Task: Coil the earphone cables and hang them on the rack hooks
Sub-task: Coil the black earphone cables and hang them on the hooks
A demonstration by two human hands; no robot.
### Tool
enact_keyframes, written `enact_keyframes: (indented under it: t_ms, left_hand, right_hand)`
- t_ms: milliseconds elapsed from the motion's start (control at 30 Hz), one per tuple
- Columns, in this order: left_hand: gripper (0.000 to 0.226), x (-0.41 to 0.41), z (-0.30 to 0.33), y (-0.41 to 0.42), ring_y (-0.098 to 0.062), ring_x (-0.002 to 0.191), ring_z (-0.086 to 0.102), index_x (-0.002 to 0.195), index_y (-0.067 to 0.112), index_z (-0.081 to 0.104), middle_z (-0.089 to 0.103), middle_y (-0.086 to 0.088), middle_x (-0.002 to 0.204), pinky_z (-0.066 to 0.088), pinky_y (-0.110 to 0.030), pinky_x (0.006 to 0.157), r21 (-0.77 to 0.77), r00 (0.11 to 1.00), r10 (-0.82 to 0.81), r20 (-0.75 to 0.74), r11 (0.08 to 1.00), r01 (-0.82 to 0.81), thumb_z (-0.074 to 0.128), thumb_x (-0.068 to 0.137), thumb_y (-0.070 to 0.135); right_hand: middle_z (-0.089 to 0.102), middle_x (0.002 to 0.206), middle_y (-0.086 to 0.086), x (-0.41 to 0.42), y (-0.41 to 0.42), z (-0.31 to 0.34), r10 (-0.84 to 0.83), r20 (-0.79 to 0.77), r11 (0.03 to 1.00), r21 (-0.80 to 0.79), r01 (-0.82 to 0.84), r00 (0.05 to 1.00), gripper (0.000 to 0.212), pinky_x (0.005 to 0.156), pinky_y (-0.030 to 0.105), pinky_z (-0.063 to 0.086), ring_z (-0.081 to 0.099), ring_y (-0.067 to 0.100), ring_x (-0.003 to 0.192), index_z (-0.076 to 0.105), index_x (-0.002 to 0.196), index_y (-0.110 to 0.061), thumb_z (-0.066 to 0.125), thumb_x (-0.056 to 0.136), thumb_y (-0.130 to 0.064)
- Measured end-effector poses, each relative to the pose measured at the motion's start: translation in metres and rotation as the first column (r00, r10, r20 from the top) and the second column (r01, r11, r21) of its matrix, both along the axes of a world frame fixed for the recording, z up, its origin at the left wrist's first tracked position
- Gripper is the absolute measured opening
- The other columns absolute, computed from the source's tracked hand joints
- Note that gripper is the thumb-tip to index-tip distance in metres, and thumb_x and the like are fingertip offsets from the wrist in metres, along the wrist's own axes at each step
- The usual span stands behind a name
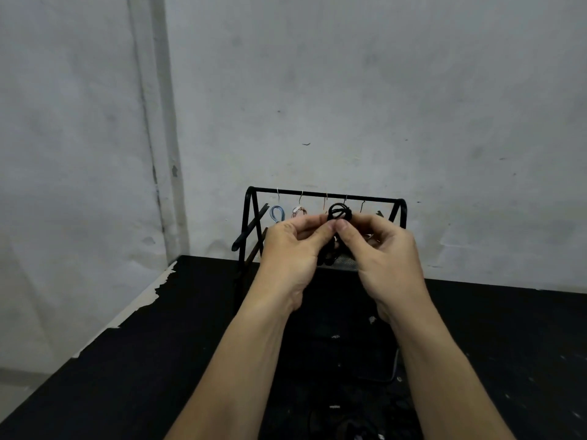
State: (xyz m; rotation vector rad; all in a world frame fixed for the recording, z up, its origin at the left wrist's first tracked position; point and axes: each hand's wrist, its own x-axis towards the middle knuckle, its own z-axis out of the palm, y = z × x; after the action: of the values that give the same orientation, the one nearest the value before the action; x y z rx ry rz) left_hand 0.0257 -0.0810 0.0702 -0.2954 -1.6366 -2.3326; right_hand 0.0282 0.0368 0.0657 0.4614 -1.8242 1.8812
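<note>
Both hands are raised together in front of the black wire rack (324, 194), thumbs almost touching. The left hand (293, 246) and the right hand (386, 249) each pinch the black earphone cable (339, 213), whose coiled loops stand up just above the fingertips, while a loose tail hangs down between the palms.

Just beyond the left hand's knuckles, a blue coil (277, 214) and a pinkish-white coil (299, 212) already hang from hooks. A bare hook (362, 206) hangs just past the right hand's fingertips.

The cable looks light, thin and soft, with a springiness that will likely make the loops open if the pinch slackens. I would hold it where the turns cross, near the bottom of the coil, leaving the top loop free to slip over a hook. The hanging tail could snag.
</note>
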Motion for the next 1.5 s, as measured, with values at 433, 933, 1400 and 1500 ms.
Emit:
enact_keyframes:
  t_ms: [433, 933, 1400, 1500]
  left_hand:
    - [0.009, -0.001, -0.004, 0.013, -0.005, 0.057, 0.062, 0.095, 0.004, 0.069, 0.07, 0.001, 0.067, 0.051, -0.015, 0.059, 0.132, 0.986, -0.157, 0.061, 0.98, 0.148, 0.06, 0.093, 0.003]
    - [0.008, -0.009, -0.007, -0.001, -0.006, 0.058, 0.061, 0.095, 0.003, 0.068, 0.066, -0.003, 0.072, 0.053, -0.015, 0.061, 0.113, 0.949, -0.29, 0.125, 0.954, 0.277, 0.061, 0.092, 0.001]
    - [0.009, -0.015, -0.016, 0.003, -0.012, 0.066, 0.065, 0.088, 0.009, 0.069, 0.072, -0.004, 0.073, 0.056, -0.028, 0.071, -0.13, 0.998, 0.031, 0.061, 0.991, -0.023, 0.064, 0.092, 0.004]
    - [0.011, -0.012, -0.016, 0.005, -0.009, 0.059, 0.06, 0.086, 0.01, 0.068, 0.068, 0.0, 0.066, 0.052, -0.021, 0.063, -0.146, 0.997, 0.062, 0.046, 0.988, -0.055, 0.063, 0.093, 0.003]
  right_hand:
    - [0.066, 0.07, -0.005, -0.004, 0.002, -0.006, -0.215, -0.09, 0.935, 0.27, 0.231, 0.973, 0.017, 0.063, 0.024, 0.05, 0.061, 0.003, 0.065, 0.065, 0.093, -0.018, 0.055, 0.101, -0.03]
    - [0.068, 0.067, -0.003, -0.01, 0.003, -0.008, -0.021, 0.057, 0.999, 0.027, 0.02, 0.998, 0.017, 0.076, 0.035, 0.055, 0.065, 0.01, 0.071, 0.07, 0.085, -0.013, 0.062, 0.098, -0.019]
    - [0.074, 0.085, -0.008, -0.012, 0.005, -0.011, -0.139, 0.124, 0.985, 0.123, 0.124, 0.982, 0.014, 0.069, 0.011, 0.051, 0.066, -0.009, 0.075, 0.073, 0.1, -0.018, 0.061, 0.098, -0.025]
    - [0.072, 0.1, -0.015, -0.013, 0.012, -0.01, -0.235, 0.089, 0.961, 0.171, 0.217, 0.968, 0.022, 0.087, 0.015, 0.05, 0.064, -0.01, 0.094, 0.072, 0.113, -0.023, 0.055, 0.099, -0.024]
